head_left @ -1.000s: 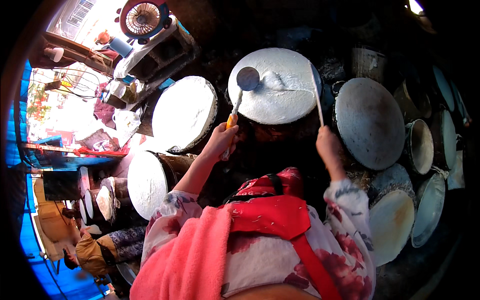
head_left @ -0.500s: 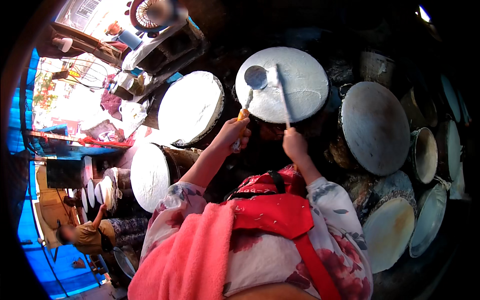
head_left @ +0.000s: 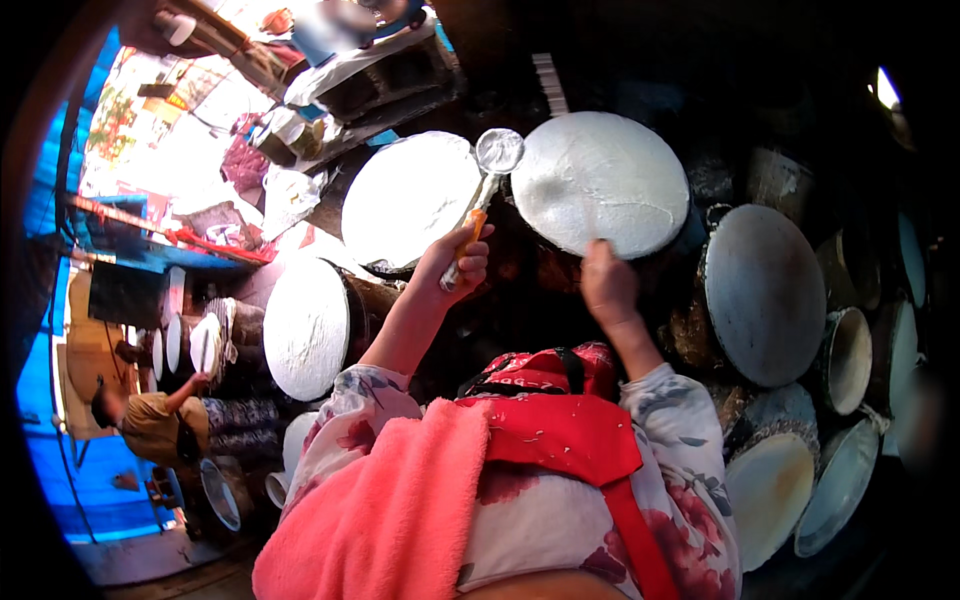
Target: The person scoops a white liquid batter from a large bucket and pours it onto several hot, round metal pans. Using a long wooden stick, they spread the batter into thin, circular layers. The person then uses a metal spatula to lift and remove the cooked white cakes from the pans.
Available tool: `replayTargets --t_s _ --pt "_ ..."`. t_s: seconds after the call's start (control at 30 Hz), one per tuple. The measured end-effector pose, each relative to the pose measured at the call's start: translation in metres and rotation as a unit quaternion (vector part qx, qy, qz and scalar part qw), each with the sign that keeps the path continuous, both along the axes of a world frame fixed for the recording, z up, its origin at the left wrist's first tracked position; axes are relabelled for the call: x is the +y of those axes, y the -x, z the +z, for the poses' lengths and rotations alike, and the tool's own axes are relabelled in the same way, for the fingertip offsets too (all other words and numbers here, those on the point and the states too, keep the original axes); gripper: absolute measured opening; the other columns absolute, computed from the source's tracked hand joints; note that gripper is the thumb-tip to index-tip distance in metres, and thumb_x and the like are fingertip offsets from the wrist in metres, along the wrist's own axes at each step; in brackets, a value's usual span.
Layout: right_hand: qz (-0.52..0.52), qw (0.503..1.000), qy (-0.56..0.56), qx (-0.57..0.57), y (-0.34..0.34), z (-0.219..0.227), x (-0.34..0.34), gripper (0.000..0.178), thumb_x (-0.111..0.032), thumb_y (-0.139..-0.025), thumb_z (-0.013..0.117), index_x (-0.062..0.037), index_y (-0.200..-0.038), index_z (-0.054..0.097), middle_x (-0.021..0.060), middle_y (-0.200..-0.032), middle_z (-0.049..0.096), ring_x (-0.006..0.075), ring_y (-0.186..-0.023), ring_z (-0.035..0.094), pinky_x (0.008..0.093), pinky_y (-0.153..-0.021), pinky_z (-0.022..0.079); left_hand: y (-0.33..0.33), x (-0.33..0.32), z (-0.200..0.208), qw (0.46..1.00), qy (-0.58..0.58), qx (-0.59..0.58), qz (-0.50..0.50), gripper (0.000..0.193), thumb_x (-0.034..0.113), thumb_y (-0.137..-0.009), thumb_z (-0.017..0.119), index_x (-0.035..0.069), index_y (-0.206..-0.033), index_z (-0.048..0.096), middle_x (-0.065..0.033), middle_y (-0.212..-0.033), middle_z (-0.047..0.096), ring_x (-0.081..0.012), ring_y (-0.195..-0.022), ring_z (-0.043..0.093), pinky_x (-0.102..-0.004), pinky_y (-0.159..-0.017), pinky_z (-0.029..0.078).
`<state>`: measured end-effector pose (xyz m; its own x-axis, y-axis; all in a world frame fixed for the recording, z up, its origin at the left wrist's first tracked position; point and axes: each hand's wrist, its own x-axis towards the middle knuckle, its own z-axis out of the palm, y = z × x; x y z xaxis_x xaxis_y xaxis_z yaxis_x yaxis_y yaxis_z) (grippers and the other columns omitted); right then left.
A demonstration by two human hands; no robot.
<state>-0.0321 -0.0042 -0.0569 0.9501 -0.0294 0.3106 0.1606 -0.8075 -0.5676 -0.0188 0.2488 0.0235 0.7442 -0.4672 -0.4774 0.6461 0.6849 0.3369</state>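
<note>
My left hand point(head_left: 458, 262) is closed round the orange handle of a ladle point(head_left: 499, 151). The ladle's round bowl, whitish inside, hangs between two big round white-topped vessels. One is the left vessel point(head_left: 410, 195); the other is the middle vessel point(head_left: 610, 185), whose white surface looks uneven and creased. My right hand point(head_left: 608, 285) is a fist at the near rim of the middle vessel. It grips a long thin-handled spatula, mostly lost to motion blur. A striped white shape point(head_left: 550, 85) beyond the far rim lines up with it, perhaps its blurred head.
A third white-topped vessel point(head_left: 305, 330) stands near my left elbow. Greyish round lids point(head_left: 765, 295) and several pots and basins crowd the right. A pink towel point(head_left: 380, 510) hangs over my front. Another person point(head_left: 165, 425) works at the far left beside similar vessels.
The ladle has lifted off the middle vessel and swung left to the gap between vessels. The spatula has left its spot on the white surface and now blurs. The view has shifted.
</note>
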Motion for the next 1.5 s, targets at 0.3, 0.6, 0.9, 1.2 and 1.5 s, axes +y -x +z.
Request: replayTargets --t_s 0.3,0.6,0.9,1.2,1.5 --pt "0.104 0.959 0.157 0.211 0.029 -0.04 -0.033 0.027 -0.029 -0.093 0.044 -0.0041 -0.088 0.053 0.0229 -0.08 0.063 0.0424 -0.077 0.061 0.0514 -0.067 0.048 0.057 0.068 0.045 0.981 0.178 -0.045 0.057 0.034 0.022 -0.098 0.039 -0.003 -0.12 0.042 0.0007 -0.065 0.039 -0.0075 -0.043 0.036 -0.0216 -0.041 0.033" --pt "0.06 0.97 0.108 0.21 0.053 -0.043 -0.023 0.028 -0.032 -0.092 0.046 -0.0052 -0.088 0.053 0.0229 -0.078 0.062 0.044 -0.076 0.059 0.0517 -0.066 0.046 0.137 0.174 0.061 0.971 -0.02 -0.066 0.23 0.035 0.021 -0.099 0.036 -0.004 -0.124 0.039 0.0002 -0.067 0.04 -0.0064 -0.043 0.038 -0.0212 -0.04 0.033" --pt "0.105 0.875 -0.394 0.259 -0.07 -0.047 0.139 0.019 -0.019 -0.089 0.054 -0.0008 -0.087 0.056 0.0087 -0.069 0.061 0.0087 -0.041 0.045 0.0244 -0.036 0.034 0.228 0.212 0.042 0.945 0.038 -0.05 0.321 0.038 0.021 -0.1 0.031 -0.004 -0.128 0.036 -0.0006 -0.066 0.04 -0.0071 -0.041 0.04 -0.0229 -0.04 0.038" --pt "-0.057 0.953 -0.167 0.248 -0.159 -0.058 0.236 0.034 -0.027 -0.07 0.067 0.0055 -0.063 0.062 0.0146 -0.056 0.061 0.0231 -0.052 0.058 0.034 -0.055 0.045 0.3 0.235 0.034 0.921 -0.005 -0.019 0.389 0.037 0.023 -0.098 0.036 0.004 -0.129 0.038 -0.0001 -0.066 0.04 -0.0078 -0.04 0.04 -0.0224 -0.037 0.034" --pt "-0.038 0.967 -0.245 0.067 -0.154 -0.013 0.279 0.026 -0.019 -0.07 0.058 0.0044 -0.079 0.065 0.0219 -0.079 0.066 0.0342 -0.077 0.065 0.0392 -0.072 0.048 0.304 0.276 0.018 0.928 -0.027 -0.02 0.371 0.035 0.024 -0.098 0.039 0.004 -0.126 0.04 0.0002 -0.065 0.04 -0.0073 -0.04 0.04 -0.0225 -0.038 0.035"
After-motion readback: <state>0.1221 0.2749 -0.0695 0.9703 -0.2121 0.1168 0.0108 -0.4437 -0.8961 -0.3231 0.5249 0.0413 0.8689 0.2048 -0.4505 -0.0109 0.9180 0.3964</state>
